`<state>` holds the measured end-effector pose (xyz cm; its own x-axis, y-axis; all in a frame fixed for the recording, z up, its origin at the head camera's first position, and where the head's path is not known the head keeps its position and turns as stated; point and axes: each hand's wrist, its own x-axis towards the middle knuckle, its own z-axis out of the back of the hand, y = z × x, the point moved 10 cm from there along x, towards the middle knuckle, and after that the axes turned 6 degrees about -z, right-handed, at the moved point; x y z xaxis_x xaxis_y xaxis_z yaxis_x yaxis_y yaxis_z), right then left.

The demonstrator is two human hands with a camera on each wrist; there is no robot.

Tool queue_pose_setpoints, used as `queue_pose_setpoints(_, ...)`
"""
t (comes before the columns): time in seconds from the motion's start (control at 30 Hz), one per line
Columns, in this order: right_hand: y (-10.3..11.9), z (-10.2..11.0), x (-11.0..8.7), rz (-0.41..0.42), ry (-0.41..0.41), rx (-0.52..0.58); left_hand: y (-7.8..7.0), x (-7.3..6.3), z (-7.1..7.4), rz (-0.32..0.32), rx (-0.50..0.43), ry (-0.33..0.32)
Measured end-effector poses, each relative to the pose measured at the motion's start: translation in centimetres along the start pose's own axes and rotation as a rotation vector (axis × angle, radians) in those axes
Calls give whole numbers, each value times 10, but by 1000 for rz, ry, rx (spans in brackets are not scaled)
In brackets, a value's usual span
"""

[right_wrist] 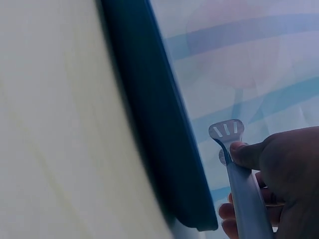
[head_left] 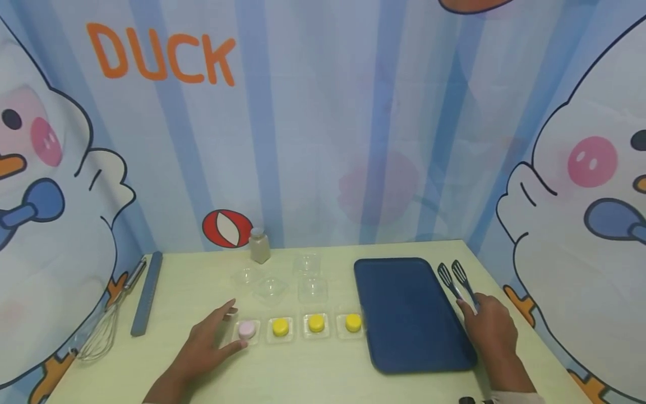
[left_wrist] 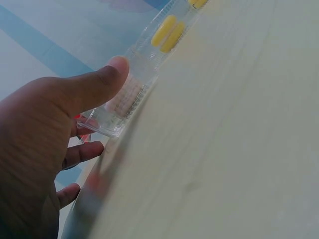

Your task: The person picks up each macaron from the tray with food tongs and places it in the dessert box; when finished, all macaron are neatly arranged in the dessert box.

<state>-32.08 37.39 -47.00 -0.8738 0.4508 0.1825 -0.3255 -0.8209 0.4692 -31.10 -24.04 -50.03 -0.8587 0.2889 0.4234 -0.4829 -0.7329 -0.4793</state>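
In the head view my left hand (head_left: 204, 342) reaches around a pink macaron (head_left: 247, 329) that sits in a small clear plastic base. Its thumb is at the near edge of that base, the other fingers spread beyond the far left side. The left wrist view has the thumb (left_wrist: 107, 79) overlapping the clear plastic. Three yellow macarons (head_left: 316, 322) in similar bases continue the row rightward. At the right, my right hand (head_left: 492, 325) holds a pair of tongs (head_left: 460, 272) with slotted heads, pointing away from me beside the blue tray (head_left: 414, 314).
Several clear plastic lids (head_left: 313, 289) lie behind the macarons, and a small capped jar (head_left: 259, 247) stands at the back edge. A whisk (head_left: 103, 334) and a long blue bar (head_left: 147, 294) lie at the left. A printed curtain (head_left: 323, 112) hangs behind the table.
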Motion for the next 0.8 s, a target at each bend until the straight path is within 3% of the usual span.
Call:
queue_pose_setpoints(0.53, -24, -16, 10, -78, 112, 10, 1, 0, 0, 19, 6, 17)
queue_pose_setpoints(0.8, -25, -19, 12, -59, 98, 31, -2, 0, 1, 3, 13, 8)
